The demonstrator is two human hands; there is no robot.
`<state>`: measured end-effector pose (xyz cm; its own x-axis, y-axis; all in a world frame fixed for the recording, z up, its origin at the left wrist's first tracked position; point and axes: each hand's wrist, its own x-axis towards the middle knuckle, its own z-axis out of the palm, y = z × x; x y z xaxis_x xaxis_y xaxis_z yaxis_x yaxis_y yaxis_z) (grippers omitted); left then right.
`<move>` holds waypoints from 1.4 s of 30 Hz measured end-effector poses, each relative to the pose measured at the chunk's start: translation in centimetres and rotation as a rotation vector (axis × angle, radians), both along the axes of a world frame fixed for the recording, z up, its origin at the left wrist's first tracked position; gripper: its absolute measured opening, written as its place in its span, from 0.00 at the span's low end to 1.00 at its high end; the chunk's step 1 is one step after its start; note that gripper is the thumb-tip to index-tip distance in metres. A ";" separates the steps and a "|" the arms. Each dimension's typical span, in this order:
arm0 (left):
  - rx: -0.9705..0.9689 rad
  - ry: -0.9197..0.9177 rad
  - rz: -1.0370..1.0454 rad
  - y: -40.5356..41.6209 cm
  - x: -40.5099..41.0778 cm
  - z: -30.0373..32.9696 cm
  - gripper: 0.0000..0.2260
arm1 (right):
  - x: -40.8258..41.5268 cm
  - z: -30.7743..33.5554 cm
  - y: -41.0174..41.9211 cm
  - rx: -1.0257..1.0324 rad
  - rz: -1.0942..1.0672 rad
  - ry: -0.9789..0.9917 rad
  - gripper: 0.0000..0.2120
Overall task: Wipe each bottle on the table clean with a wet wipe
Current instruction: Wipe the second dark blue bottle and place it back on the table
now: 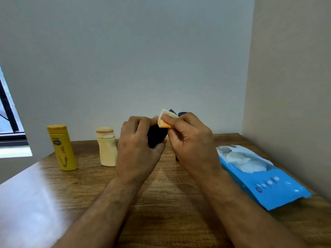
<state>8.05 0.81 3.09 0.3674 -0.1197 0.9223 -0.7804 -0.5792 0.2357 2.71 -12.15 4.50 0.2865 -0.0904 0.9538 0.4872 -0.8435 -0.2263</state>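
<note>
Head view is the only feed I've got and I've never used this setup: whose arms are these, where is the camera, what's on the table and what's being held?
There is no machine here. A person works with bare hands, and the single camera sits on their head, looking forward and down, so the arms enter from the bottom edge.

The left hand grips a dark bottle lifted off the wooden table. The right hand pinches a folded wet wipe against the bottle's upper end.

Standing on the table to the left are a yellow bottle and a cream bottle, both upright and apart from each other. To the right lies a blue pack of wipes, its top open with white wipes showing. Something dark blue shows behind the right hand, mostly hidden; I cannot tell what it is.
</note>
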 end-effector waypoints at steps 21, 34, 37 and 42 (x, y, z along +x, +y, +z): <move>-0.650 1.149 -1.220 0.6 -1.6 1.4 0.19 | -0.8 0.9 0.0 0.621 0.468 0.264 0.04; -0.107 0.920 -0.772 -0.3 -1.0 0.2 0.20 | 0.2 0.3 -0.2 0.605 0.360 0.266 0.06; -0.110 0.877 -0.750 -0.2 -0.6 0.1 0.28 | 0.3 0.4 -0.5 0.590 0.335 0.302 0.07; -0.206 0.849 -0.771 0.2 0.1 0.1 0.26 | -0.1 0.4 -0.6 0.464 0.369 0.359 0.05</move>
